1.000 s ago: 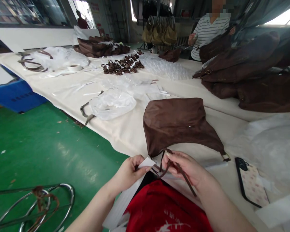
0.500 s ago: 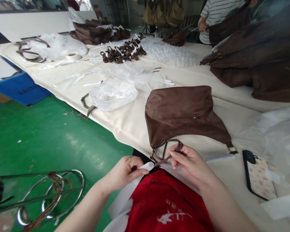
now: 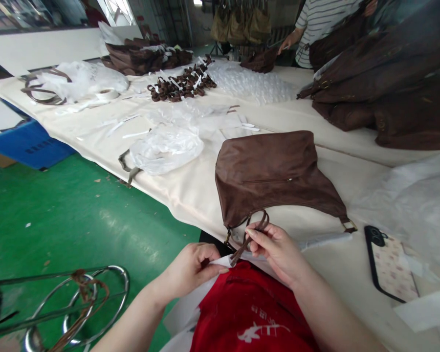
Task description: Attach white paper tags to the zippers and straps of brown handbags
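Observation:
At the table's near edge my left hand (image 3: 196, 266) pinches a white strip (image 3: 223, 262), perhaps paper or tape, around the end of a brown strap. My right hand (image 3: 269, 247) grips the thin brown leather strap (image 3: 265, 219) higher up, where it bends into a loop. Just beyond both hands lies a brown leather handbag (image 3: 267, 166), flat, with a zipper across its side and a metal ring at each lower corner. Whether the strap is joined to the bag's left ring cannot be made out. A red apron (image 3: 256, 308) is below my hands.
A phone (image 3: 392, 264) lies to the right, near clear plastic (image 3: 418, 200). Farther back are a crumpled plastic bag (image 3: 166, 149), bundled brown straps (image 3: 183, 83) and piled brown bags (image 3: 392, 93). A metal stool (image 3: 95, 303) stands on the green floor. A person in stripes (image 3: 322, 24) works across the table.
The strap now stands more upright between my hands, its loop raised, and the left hand's white strip sits close against its end. The person opposite has reached an arm toward a brown bag.

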`<move>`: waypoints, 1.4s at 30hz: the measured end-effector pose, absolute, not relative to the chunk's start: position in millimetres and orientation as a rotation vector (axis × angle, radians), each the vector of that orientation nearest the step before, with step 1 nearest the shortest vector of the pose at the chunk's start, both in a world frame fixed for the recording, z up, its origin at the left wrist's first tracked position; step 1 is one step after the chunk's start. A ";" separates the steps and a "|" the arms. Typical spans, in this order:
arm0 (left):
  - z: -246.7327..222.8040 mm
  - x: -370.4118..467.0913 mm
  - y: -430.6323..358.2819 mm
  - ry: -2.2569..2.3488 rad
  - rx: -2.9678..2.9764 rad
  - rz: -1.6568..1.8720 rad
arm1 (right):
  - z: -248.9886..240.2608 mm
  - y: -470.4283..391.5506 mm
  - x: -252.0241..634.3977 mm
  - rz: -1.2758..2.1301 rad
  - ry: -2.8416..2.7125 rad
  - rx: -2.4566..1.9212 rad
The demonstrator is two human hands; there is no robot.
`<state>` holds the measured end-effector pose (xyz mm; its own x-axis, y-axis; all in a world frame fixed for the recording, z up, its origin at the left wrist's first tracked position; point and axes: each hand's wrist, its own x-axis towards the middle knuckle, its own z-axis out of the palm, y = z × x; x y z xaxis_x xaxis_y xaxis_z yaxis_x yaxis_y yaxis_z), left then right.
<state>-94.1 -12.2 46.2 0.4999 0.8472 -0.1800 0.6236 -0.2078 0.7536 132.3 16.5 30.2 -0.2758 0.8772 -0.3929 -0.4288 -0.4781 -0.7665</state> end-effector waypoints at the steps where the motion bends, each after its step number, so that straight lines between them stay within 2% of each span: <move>1: 46.2 -92.9 -11.6 1.213 1.937 0.333 | 30.1 16.5 132.4 1.849 -0.669 -1.038; 15: 54.2 -84.0 -11.0 1.182 1.978 0.351 | 23.6 18.5 138.7 1.846 -0.610 -1.049; 28: 47.2 -77.5 5.3 1.253 1.736 0.362 | 14.7 14.2 122.9 1.884 -0.863 -1.063; 36: 62.8 -67.1 18.6 1.222 2.010 0.348 | 19.9 36.2 141.5 1.950 -0.678 -1.085; 42: 55.8 -58.6 28.5 1.314 2.009 0.264 | 6.4 33.0 117.1 1.974 -0.832 -1.011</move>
